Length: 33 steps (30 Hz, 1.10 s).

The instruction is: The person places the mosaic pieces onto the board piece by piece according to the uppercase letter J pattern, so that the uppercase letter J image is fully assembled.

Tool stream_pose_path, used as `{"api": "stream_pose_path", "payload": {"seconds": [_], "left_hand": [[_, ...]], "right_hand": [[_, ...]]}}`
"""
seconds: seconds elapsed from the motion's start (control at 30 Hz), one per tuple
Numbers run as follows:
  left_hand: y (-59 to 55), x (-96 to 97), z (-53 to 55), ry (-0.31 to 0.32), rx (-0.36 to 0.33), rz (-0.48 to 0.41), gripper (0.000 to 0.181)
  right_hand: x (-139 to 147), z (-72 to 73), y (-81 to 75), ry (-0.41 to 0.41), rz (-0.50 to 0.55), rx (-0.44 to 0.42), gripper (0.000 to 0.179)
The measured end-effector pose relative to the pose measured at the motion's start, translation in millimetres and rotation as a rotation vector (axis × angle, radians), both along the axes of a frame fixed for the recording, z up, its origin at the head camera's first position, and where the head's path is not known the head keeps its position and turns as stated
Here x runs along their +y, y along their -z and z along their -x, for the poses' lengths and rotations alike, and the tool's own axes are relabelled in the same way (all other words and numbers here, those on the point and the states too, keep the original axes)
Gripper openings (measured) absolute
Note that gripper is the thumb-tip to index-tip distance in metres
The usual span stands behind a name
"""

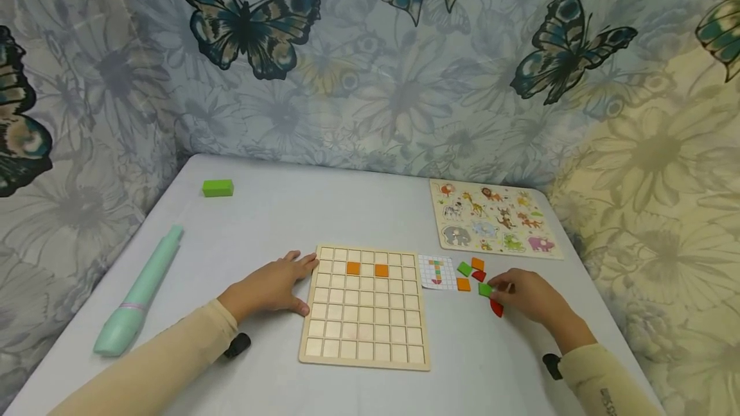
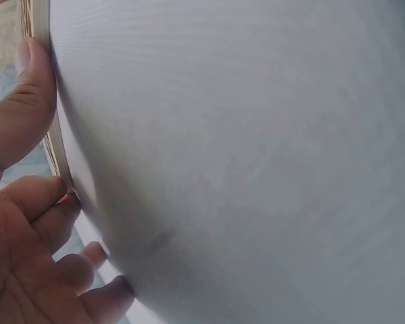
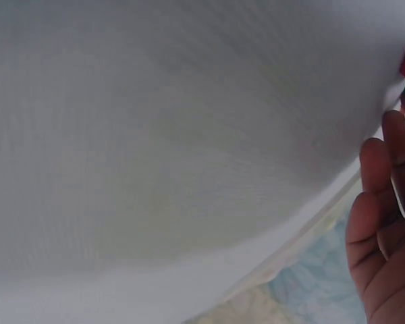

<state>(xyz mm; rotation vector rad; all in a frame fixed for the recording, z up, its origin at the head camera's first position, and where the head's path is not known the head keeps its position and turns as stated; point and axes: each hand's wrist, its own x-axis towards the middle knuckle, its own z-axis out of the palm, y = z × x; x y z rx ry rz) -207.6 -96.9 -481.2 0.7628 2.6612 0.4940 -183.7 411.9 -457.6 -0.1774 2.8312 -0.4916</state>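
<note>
A wooden grid board point(image 1: 365, 363) lies flat on the table, with two orange square tiles point(image 1: 353, 268) in its second row, one cell apart. My left hand point(image 1: 272, 284) rests at the board's left edge, fingers spread and thumb touching the side; the left wrist view shows the thumb point(image 2: 34, 94) against that edge. On the right, my right hand point(image 1: 528, 294) pinches a green square tile point(image 1: 484, 289) among loose pieces. Close by are red pieces point(image 1: 496, 307), another green tile point(image 1: 464, 269) and orange tiles point(image 1: 464, 284). The right wrist view cuts off the pinching fingertips.
A small pattern card point(image 1: 437, 273) touches the board's right side. Behind it lies an animal puzzle board point(image 1: 494, 218). A green block point(image 1: 218, 188) sits at the back left, and a mint-coloured long object point(image 1: 141, 294) lies along the left side. Patterned fabric hangs behind the table.
</note>
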Motion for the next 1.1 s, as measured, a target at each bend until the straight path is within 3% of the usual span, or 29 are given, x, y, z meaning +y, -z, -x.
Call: {"api": "stream_pose_path", "payload": {"seconds": [0.33, 0.47, 0.67, 0.87, 1.1], "left_hand": [[-0.6, 0.2, 0.9, 0.011, 0.003, 0.006, 0.103], [-1.5, -1.1, 0.5, 0.014, 0.007, 0.006, 0.103], [-2.4, -3.5, 1.5, 0.011, 0.004, 0.007, 0.103], [-2.6, -5.3, 3.3, 0.002, 0.016, 0.029, 0.103], [-2.6, -3.3, -0.3, 0.017, 0.003, 0.014, 0.101]], "right_hand": [[-22.0, 3.2, -6.7, -0.092, 0.028, 0.133, 0.020], [-57.0, 15.2, -7.8, -0.177, 0.056, 0.172, 0.019], [-134.1, 40.3, -6.2, -0.356, 0.082, 0.236, 0.018], [-196.3, 53.4, -3.0, -0.394, 0.053, 0.219, 0.016], [-218.2, 51.6, 7.1, -0.419, -0.059, 0.237, 0.019]]}}
